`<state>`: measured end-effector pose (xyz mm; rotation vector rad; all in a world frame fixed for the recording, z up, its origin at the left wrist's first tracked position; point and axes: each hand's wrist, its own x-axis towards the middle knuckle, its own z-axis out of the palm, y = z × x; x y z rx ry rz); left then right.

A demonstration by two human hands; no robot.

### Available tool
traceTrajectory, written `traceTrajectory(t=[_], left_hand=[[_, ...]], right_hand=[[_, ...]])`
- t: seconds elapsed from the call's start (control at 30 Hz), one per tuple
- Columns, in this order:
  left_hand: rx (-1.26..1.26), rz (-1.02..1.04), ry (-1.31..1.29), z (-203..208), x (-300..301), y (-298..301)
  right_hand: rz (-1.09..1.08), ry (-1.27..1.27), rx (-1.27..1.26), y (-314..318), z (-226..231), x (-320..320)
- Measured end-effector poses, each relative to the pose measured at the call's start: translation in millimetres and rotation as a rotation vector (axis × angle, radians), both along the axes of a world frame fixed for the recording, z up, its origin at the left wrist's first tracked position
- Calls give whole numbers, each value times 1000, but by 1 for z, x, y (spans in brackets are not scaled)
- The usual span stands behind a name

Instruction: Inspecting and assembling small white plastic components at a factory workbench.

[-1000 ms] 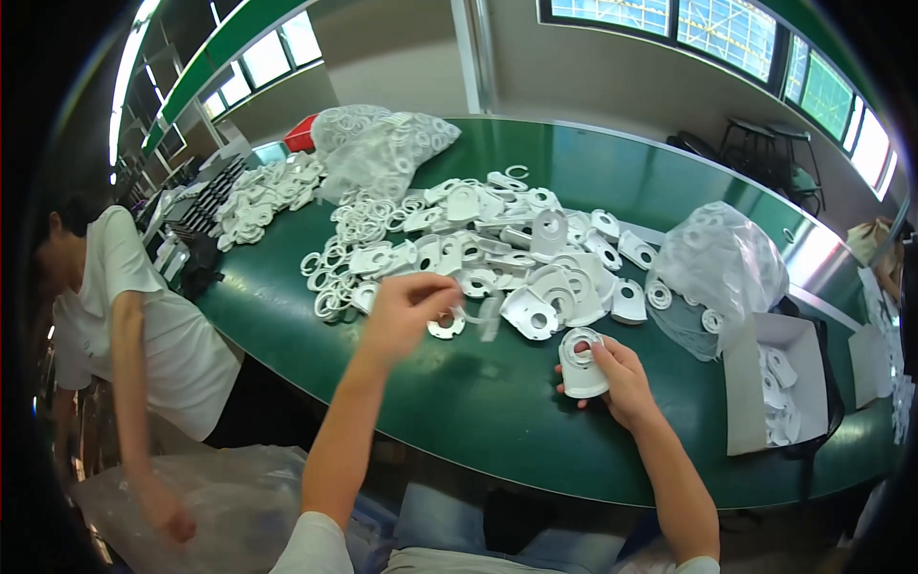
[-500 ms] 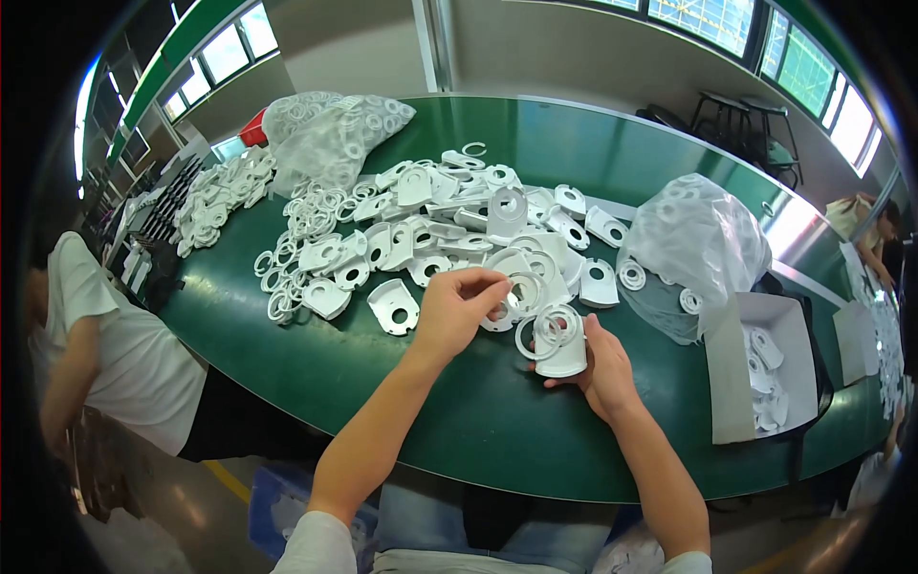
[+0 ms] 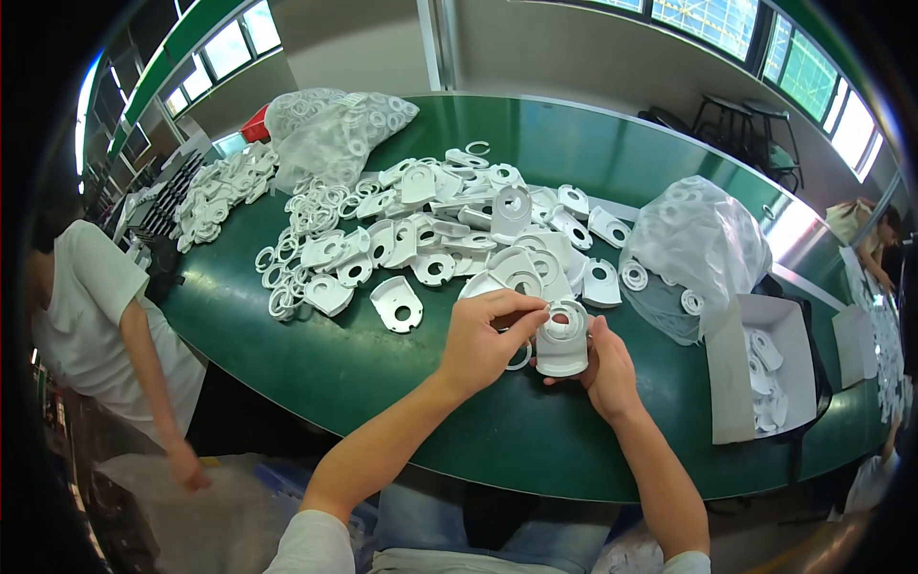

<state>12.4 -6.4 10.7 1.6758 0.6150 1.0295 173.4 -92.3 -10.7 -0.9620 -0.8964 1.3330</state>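
My right hand (image 3: 610, 375) grips a white plastic cover (image 3: 562, 358) upright above the green table, fingers behind it and thumb along its right side. The cover has a rounded top with ring-shaped ridges around a hole, and a broad lower part. My left hand (image 3: 491, 342) is closed in a pinch, thumb and forefinger at the upper left of the hole. Whatever sits between those fingertips is too small or hidden to name. A thin white ring (image 3: 520, 358) shows partly below my left fingers, beside the cover. Just beyond lies a heap of similar white covers (image 3: 418, 184).
White rings (image 3: 316, 206) lie left of the heap. Clear bags (image 3: 339, 134) of rings stand at the back left and right (image 3: 693, 234). An open box (image 3: 734, 383) at right holds white parts. At left, another person's arm (image 3: 153, 364) hangs beside the table (image 3: 316, 373).
My left hand has moved right and slightly down, from beside the cover onto its hole. The ring at the cover's left is now mostly covered. The person at left has lowered an arm.
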Motion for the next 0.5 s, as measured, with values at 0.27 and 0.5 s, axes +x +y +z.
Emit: traceTrajectory(t=[0.27,0.5], left_hand=[[-96,-8,86,-7,0,7],[156,49,138,-8,0,8]], right_hand=[[21,-2,10,-1,3,1],[18,-100,21,-2,3,-2]])
